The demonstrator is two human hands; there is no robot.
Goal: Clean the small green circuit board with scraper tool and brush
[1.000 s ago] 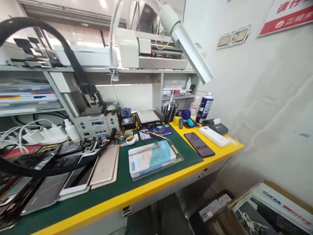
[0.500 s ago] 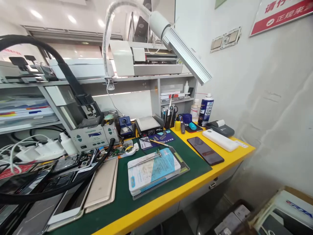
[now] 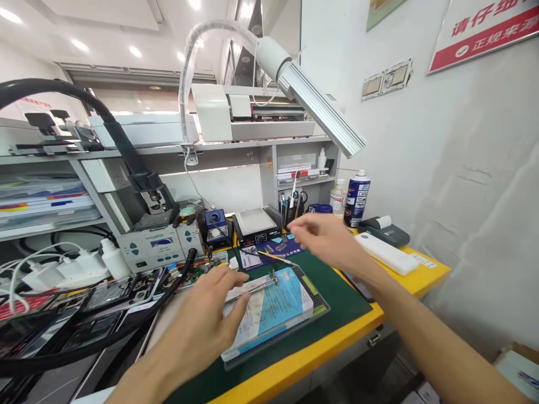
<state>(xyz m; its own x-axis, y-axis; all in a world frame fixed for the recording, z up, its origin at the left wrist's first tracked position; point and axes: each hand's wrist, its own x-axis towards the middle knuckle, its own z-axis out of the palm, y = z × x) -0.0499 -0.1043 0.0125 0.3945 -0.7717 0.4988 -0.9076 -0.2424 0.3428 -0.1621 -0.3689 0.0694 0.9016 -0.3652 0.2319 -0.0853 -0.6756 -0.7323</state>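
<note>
Two forearms [image 3: 425,336] of ours slant inward. Our right hand [image 3: 332,241] curls its fingers; we cannot tell whether they close on anything. Our left hand [image 3: 200,320] parts thumb from forefinger, the blue-and-white box [image 3: 286,300] under and beyond their tips, the thin metal tool [image 3: 261,286] showing between, contact unclear.

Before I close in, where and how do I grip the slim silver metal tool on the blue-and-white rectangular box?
Probably pinch the slim silver metal tool across its middle, from the left, where the left hand has thumb and fingers apart. It lies long and thin on the box, with a small green piece at its right end.
</note>
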